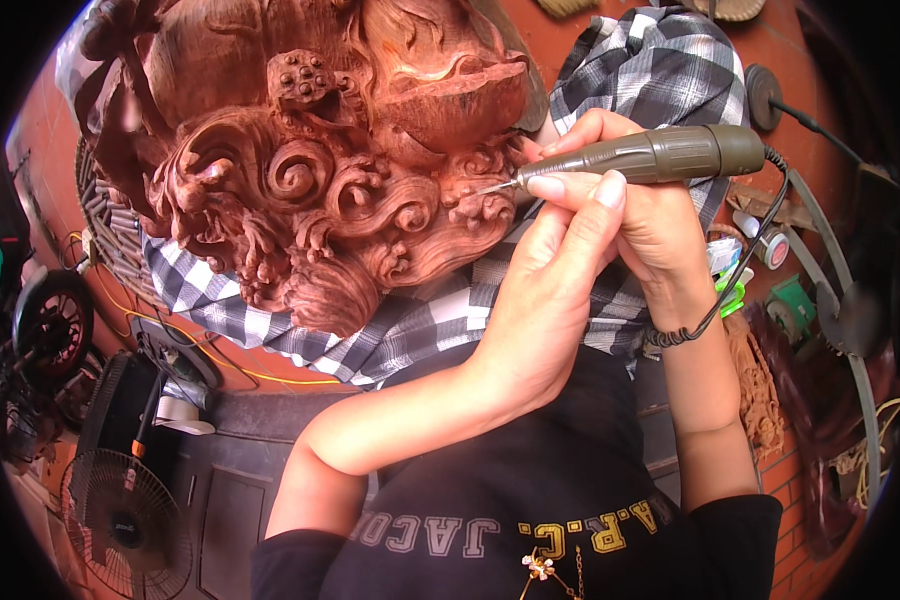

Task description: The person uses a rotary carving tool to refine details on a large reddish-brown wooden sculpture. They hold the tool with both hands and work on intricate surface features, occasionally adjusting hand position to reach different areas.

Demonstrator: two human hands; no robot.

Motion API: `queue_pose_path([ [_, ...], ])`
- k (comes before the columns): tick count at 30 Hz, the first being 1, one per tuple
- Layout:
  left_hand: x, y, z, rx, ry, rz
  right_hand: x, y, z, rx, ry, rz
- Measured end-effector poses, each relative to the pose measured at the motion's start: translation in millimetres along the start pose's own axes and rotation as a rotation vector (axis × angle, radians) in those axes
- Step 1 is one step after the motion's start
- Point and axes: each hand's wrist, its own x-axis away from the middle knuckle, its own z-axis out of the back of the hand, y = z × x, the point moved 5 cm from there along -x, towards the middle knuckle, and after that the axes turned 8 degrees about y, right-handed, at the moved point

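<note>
A green-grey rotary carving tool (660,155) lies slantwise in my right hand (665,225), whose closed fingers wrap its barrel. Its thin metal bit touches or nearly touches the curled edge of a reddish-brown wood carving (300,190), cut with swirls, scrolls and a beaded pod. My left hand (555,245) comes up beneath the tool, its thumb raised against the right hand's fingers. Most of the left fingers are hidden behind the tool and the carving's edge. Under the carving spreads a black-and-white checked cloth (530,300).
A coiled cord (690,335) runs from the tool beside my right wrist. A fan (130,520) stands at lower left, a wheel (52,312) above it. At right are a small round container (772,250), a green object (790,305) and another carved wood piece (755,390).
</note>
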Motion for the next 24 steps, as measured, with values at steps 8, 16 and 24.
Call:
queue_pose_path([
  [8, 3, 2, 0, 0.013, -0.006, 0.006, 4, 0, -5, -0.022, 0.024, -0.007],
  [16, 2, 2, -3, -0.010, -0.043, 0.037, 1, -2, 2, 0.023, 0.009, 0.155],
  [24, 24, 4, 7, -0.054, -0.066, 0.208, 41, -4, -13, 0.164, 0.163, 0.451],
])
